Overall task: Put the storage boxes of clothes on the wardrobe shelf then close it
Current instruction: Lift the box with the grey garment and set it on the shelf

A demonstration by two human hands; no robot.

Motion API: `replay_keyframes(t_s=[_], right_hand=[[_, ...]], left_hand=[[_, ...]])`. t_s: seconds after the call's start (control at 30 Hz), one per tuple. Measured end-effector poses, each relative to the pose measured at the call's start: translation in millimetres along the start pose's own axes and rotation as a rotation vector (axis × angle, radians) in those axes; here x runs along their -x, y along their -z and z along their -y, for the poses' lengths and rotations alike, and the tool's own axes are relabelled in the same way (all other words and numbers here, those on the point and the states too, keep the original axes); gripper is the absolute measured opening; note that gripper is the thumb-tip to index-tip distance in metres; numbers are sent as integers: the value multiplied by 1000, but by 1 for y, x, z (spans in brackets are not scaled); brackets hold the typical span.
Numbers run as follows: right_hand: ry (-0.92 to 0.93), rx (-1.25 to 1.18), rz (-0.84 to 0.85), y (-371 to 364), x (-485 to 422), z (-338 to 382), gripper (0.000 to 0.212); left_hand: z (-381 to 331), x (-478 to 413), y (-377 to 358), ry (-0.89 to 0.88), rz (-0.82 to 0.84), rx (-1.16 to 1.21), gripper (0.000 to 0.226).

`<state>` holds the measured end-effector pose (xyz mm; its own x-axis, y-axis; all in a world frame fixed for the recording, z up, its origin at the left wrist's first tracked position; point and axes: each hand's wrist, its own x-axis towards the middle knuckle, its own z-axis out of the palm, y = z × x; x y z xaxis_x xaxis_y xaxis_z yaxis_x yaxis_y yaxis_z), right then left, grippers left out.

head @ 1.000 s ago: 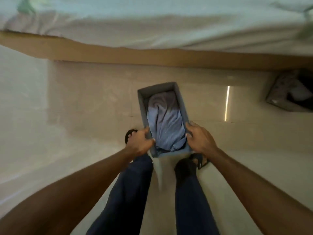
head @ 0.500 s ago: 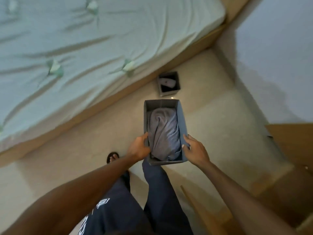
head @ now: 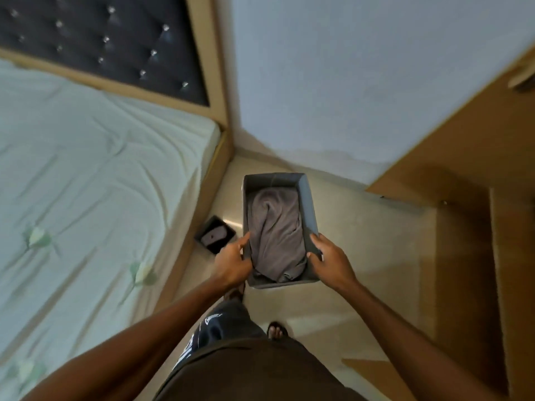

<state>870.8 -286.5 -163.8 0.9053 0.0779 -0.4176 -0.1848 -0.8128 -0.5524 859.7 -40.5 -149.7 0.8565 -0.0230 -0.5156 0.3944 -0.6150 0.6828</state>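
Note:
I hold a long grey fabric storage box [head: 307, 204] in front of me, above the floor. Folded grey clothing [head: 275, 235] fills it. My left hand [head: 233, 260] grips the box's near left wall, and my right hand [head: 330, 260] grips its near right wall. A second, smaller dark storage box [head: 215, 237] with a folded garment inside sits on the floor beside the bed frame. The wooden wardrobe [head: 469, 175] stands to my right, its open door [head: 498, 285] edge-on at the lower right. Its shelves are out of view.
A bed [head: 86, 198] with a pale green sheet and a dark tufted headboard [head: 101, 44] fills the left side. A white wall [head: 333, 82] is ahead. Beige tiled floor [head: 362, 256] runs between bed and wardrobe. My sandalled feet are below.
I have straightened up and turned right with the box held in both hands. The view swung from the floor beside the bed towards the wall and the wardrobe. The box is raised higher.

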Motion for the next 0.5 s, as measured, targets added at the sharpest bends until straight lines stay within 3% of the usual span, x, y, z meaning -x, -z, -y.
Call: replay_keyframes(t_s=[0.23, 0.5], right_hand=[[-198, -162, -235, 56, -22, -7, 54], [-372, -251, -450, 138, -8, -82, 58]], left_hand=[[-88, -102, 12, -213, 205, -164, 73], [-227, -157, -56, -451, 369, -319, 75]])
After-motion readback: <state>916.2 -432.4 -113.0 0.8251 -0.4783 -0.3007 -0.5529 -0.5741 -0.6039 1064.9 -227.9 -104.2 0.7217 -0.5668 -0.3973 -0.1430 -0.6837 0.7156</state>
